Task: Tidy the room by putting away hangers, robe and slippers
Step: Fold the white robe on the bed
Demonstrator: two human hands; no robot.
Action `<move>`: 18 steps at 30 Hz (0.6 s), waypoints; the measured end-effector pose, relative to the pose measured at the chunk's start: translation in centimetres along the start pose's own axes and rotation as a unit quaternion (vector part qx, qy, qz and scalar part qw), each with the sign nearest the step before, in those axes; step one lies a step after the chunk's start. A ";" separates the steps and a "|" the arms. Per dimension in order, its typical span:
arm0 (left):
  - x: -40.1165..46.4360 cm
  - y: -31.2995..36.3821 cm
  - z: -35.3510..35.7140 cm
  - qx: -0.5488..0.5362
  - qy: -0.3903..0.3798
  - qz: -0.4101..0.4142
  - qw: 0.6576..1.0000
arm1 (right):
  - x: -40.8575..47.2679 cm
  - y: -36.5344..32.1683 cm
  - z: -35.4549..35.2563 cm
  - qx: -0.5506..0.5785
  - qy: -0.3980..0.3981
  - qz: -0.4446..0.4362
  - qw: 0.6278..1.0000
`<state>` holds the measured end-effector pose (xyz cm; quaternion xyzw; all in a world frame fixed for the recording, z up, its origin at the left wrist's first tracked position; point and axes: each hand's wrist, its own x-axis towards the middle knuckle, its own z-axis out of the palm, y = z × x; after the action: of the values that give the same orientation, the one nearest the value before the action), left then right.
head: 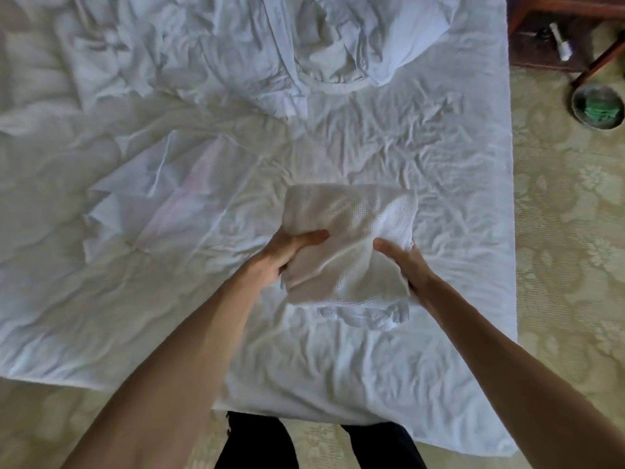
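A white waffle-weave robe, folded into a thick square bundle, rests near the front of the bed. My left hand grips its left edge, thumb on top. At the bundle's right edge my right hand holds on, fingers tucked beneath. A loose bit of the robe sticks out under the bundle's near side. I see no hangers or slippers.
A crumpled white duvet and pillow lie at the head of the bed. A flat plastic bag lies left of the robe. A dark wooden table and a round bin stand at the right, on patterned carpet.
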<state>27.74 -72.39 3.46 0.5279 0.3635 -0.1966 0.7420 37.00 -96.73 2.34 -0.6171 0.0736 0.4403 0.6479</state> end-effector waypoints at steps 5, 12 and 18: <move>-10.4 -0.5 -12.6 -0.050 0.041 0.046 0.997 | -2.3 -2.0 15.3 -0.070 -0.072 -0.002 0.995; -27.0 -5.3 -33.5 -0.156 0.136 0.110 0.972 | -4.2 0.2 41.9 -0.191 -0.165 -0.009 0.968; -37.5 -9.7 -48.1 -0.257 0.274 0.137 0.917 | -3.6 3.4 62.4 -0.287 -0.271 -0.018 0.919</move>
<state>-19.50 -34.86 16.68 0.3973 0.5142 0.1593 0.7432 4.64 -44.97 16.33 -0.6348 -0.2451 0.5813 0.4461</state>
